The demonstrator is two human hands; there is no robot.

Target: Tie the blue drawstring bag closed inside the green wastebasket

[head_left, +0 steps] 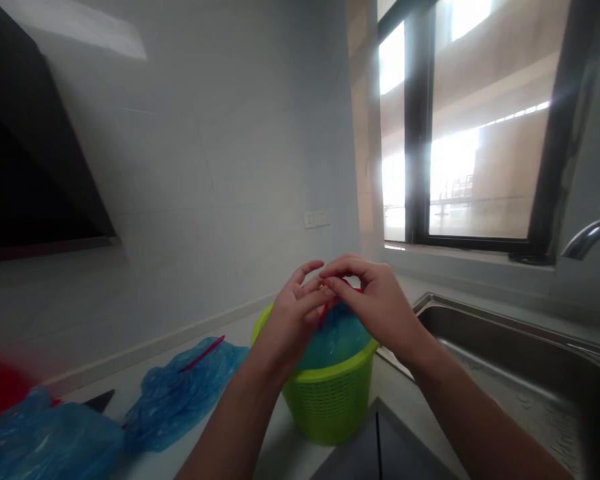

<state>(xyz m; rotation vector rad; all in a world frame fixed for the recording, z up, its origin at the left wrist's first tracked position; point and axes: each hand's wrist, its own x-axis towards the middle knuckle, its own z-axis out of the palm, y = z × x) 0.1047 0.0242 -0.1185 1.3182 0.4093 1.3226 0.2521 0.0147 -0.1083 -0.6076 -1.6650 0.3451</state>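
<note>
Both hands meet above a lime-green plastic basket with a blue plastic bag inside it. My right hand is closed in a pinch, thumb and index fingertip together. Against those fingertips, my left hand has its thumb and a finger drawn in, while another finger stays raised. A red strip shows just under the hands, at the top of the bag. Something small and yellowish seems to sit at the fingertips, too small to name. What the fingers grip is mostly hidden.
On the counter to the left lie a crumpled blue bag with a red strip, another blue bag and a blurred red thing. At right are a steel sink and faucet. A grey panel lies in front.
</note>
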